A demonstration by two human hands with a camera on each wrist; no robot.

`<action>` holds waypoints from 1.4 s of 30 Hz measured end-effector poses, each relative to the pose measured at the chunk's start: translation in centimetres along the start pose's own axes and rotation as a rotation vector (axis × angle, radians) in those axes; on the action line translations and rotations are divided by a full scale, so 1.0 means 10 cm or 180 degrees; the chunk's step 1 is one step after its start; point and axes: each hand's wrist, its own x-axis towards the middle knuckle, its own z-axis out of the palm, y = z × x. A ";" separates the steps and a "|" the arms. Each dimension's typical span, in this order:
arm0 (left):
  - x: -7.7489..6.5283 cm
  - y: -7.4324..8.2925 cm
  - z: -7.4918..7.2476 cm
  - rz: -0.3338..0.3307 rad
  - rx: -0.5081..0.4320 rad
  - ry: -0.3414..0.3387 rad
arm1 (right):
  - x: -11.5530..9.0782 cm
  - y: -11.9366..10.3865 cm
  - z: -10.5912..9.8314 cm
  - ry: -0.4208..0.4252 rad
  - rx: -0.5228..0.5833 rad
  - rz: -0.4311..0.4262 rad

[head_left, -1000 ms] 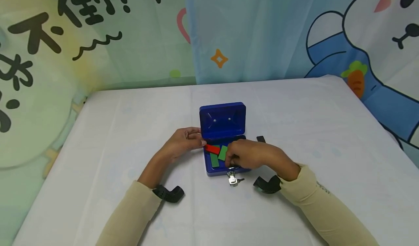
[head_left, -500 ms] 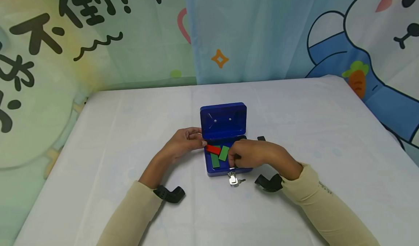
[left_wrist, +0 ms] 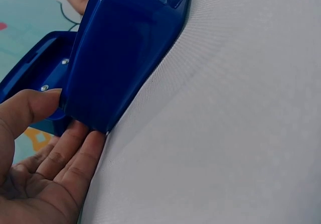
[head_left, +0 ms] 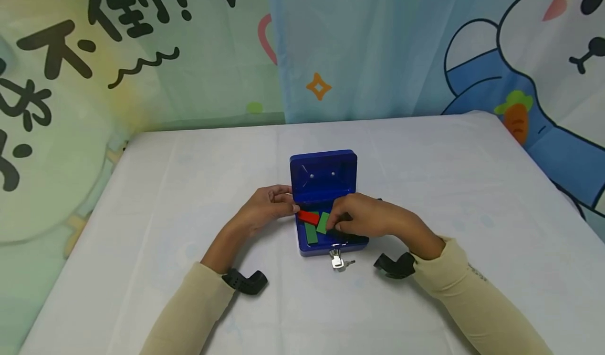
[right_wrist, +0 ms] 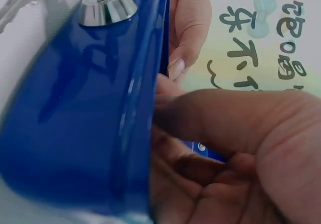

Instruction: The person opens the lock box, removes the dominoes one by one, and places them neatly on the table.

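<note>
A blue cash box (head_left: 312,251) stands on the table with its lid (head_left: 323,181) raised. Inside lie a red block (head_left: 309,218), a green block (head_left: 311,234) and another green block (head_left: 323,223). My left hand (head_left: 268,202) holds the box at its back left corner, thumb (left_wrist: 42,103) on the rim and fingers against the wall. My right hand (head_left: 364,216) reaches in over the right side, fingers bent down beside the green block. Its fingertips are hidden behind the box wall in the right wrist view, and I cannot tell whether they pinch anything.
A silver lock (head_left: 336,259) with a key (head_left: 350,263) sticks out from the front of the box. White cloth covers the table (head_left: 212,160). A printed curtain (head_left: 368,50) hangs behind the far edge. Each wrist wears a black camera mount (head_left: 244,281).
My right hand has shifted a little back and to the right inside the box. The left hand keeps its hold, and the blocks lie as before.
</note>
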 end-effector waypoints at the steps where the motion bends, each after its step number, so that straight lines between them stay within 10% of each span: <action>1: 0.00 0.00 0.00 -0.0003 -0.0008 -0.0003 | 0.00 0.01 0.00 0.0076 0.0003 -0.0020; 14: 0.01 -0.01 -0.02 -0.0011 0.0055 -0.0056 | -0.06 0.12 -0.06 0.0822 0.0265 -0.0109; 42: 0.01 -0.02 -0.02 -0.0065 0.0038 0.0022 | -0.32 0.41 -0.16 0.1178 0.1299 0.0289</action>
